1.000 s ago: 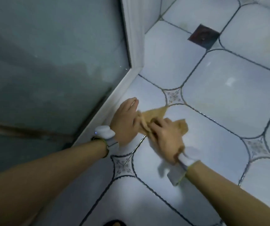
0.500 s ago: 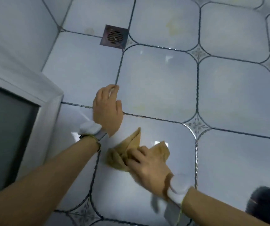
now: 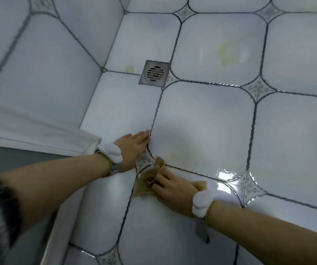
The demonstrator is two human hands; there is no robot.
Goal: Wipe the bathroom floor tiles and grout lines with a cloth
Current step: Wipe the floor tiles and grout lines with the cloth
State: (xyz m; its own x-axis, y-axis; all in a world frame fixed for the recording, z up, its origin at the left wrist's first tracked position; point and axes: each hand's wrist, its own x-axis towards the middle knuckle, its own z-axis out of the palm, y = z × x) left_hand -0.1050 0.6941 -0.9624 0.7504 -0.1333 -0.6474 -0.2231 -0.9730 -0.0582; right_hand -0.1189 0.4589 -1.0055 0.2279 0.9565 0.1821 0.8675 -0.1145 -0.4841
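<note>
— Pressing down on the cloth (image 3: pixel 148 185), the right hand (image 3: pixel 174 192) is sitting with its fingers (image 3: pixel 160 178) together and flat on the tan fabric, pinning it to the floor (image 3: pixel 201 121) rather than gripping it. What is changing since half a second ago?

— The left hand (image 3: pixel 132 148) is lying lower and closer to the cloth now, its palm flat on the tile and its fingers straight and close together, holding nothing; their tips are touching the grout line (image 3: pixel 156 109) that runs up to the drain (image 3: pixel 154 74). The cloth is looking more bunched than before, crumpled over the small patterned diamond tile (image 3: pixel 144 162) just right of that hand. The view is also swinging, so the drain is now sitting nearer the middle.

— And the surface?

— Pale glossy tiles with dark wavy grout are covering the floor, with decorated diamond insets at the corners. A bright glare is showing on the inset (image 3: pixel 246 186) to the right of the right wrist. Yellowish stains are marking the far tile (image 3: pixel 228 52) right of the drain and a spot just left of it.

— The room?

— A tiled wall (image 3: pixel 48 54) is rising at far left, and a white door frame (image 3: pixel 39 131) is meeting the floor at the left edge. Both wrists are wearing white bands (image 3: pixel 201 203).
</note>
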